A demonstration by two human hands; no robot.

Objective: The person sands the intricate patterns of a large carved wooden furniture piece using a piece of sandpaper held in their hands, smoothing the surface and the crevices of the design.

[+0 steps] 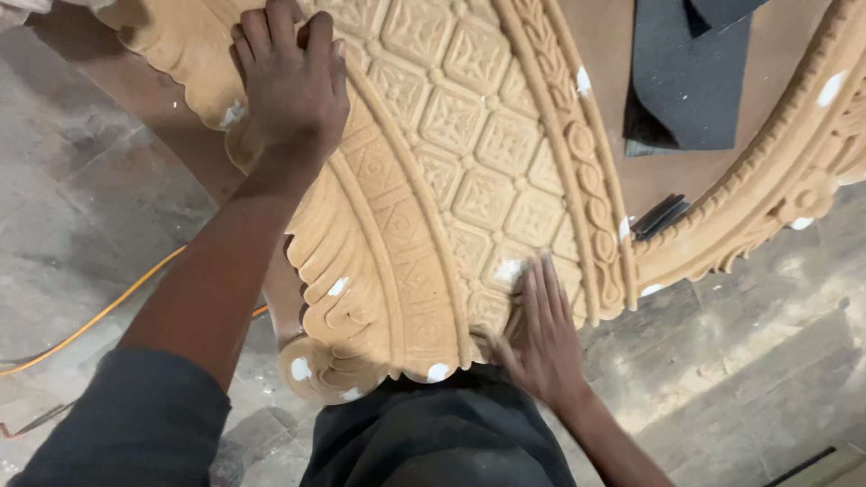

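While the carved wooden panel (469,171) lies across the brown table (785,63), left hand (290,81) presses on its upper scalloped edge, fingers curled, grip not clamped on anything. Right hand (539,338) lies flat on the lower grid carving, fingers together, next to a white filler patch (510,269). Dark foam sheets (690,77) at top right. Orange cable (99,316) on stone floor (90,180).
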